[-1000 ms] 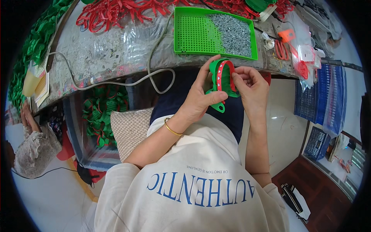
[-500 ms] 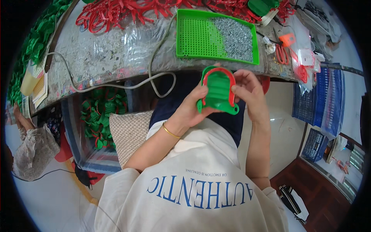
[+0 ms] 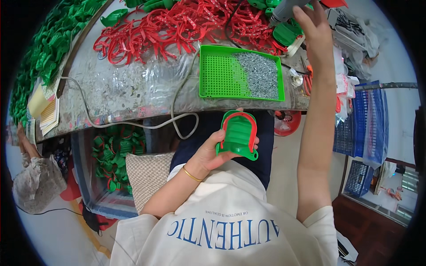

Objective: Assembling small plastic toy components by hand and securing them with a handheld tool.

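Low over my lap, my left hand [image 3: 208, 153] is closed on the lower left side of a green moulded plastic piece [image 3: 239, 133]. A red strip [image 3: 254, 128] runs round that piece's curved edge, and the piece has a small holed tab at the bottom. At the far right of the table, my right hand [image 3: 314, 26] has its thumb and fingers about a grey power drill [image 3: 284, 11]. The top edge of the picture cuts off part of this hand and the drill.
A green perforated tray [image 3: 222, 93] holds many small metal fasteners. Red strips [image 3: 168, 31] lie heaped behind it, with green pieces [image 3: 40, 57] piled far left. A grey cable [image 3: 133, 124] loops over the table edge. A lined crate [image 3: 102, 204] holds finished-looking green-and-red pieces.
My right hand has left the green piece and reached far up to the power drill. The left hand keeps the piece. The view has shifted, showing more of the table's far side.
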The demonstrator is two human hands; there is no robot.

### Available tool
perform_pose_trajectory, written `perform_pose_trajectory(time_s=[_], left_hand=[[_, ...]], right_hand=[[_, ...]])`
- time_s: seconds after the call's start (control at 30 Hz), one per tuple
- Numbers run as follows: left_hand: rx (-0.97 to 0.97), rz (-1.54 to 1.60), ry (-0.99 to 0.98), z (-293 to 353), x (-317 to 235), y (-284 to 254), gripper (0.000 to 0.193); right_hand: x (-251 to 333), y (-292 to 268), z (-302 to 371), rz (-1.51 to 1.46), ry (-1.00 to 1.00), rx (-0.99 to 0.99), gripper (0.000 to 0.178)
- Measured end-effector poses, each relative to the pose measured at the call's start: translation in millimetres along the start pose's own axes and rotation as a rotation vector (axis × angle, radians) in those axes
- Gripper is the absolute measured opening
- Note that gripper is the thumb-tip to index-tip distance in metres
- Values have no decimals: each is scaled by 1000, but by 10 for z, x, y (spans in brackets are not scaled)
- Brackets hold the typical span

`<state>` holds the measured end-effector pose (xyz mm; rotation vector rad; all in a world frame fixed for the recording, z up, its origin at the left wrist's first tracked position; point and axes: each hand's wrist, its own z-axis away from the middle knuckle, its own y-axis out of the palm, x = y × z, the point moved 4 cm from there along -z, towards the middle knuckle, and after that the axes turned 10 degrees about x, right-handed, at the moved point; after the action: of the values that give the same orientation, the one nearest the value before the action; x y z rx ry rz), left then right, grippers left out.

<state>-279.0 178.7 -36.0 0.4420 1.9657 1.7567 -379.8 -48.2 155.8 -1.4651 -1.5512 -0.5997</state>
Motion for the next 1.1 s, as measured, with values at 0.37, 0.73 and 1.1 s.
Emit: perform_pose_trajectory(time_s=[0.37, 0.73, 1.1], left_hand=[[5, 145, 66, -10, -61, -256, 77], [-2, 208, 123, -83, -40, -311, 77], [-20, 196, 109, -84, -23, -344, 74]], right_hand=[[-158, 90, 73, -754, 109, 871, 47], [-321, 543, 668, -379, 46, 14, 14], [-837, 693, 889, -315, 83, -117, 11]])
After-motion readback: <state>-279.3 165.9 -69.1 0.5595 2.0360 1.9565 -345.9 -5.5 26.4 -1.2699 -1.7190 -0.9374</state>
